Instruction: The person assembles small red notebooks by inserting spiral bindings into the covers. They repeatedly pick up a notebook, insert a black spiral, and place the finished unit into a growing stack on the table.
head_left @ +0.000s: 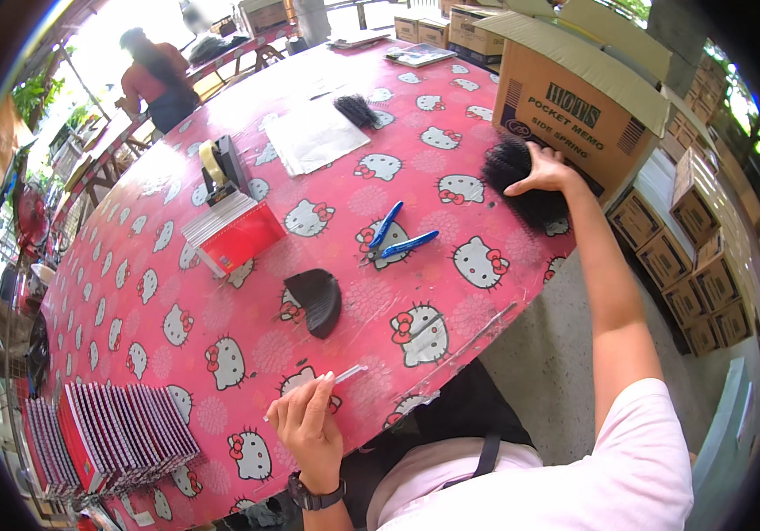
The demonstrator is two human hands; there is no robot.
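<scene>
My left hand point(309, 420), with a dark watch at the wrist, is closed near the table's front edge. Its fingers pinch a thin, pale, clear-looking strip point(350, 373) whose tip points right. At the far right, my right hand point(546, 170) wraps round a bundle of black, bristly-looking strands point(535, 208) beside a cardboard box. Whether these are coils or loose strands I cannot tell. A black half-round piece point(320, 303) lies ahead of my left hand. Beyond it rest blue-handled pliers point(395, 237), their handles spread.
Spiral-bound notebooks point(123, 434) stand in rows at the near left. A red-covered stack point(236, 234) sits beside a tape dispenser point(219, 168). White paper point(313, 137) and a small black bristly bunch point(357, 111) lie farther back. The large open carton point(574, 115) borders the right edge.
</scene>
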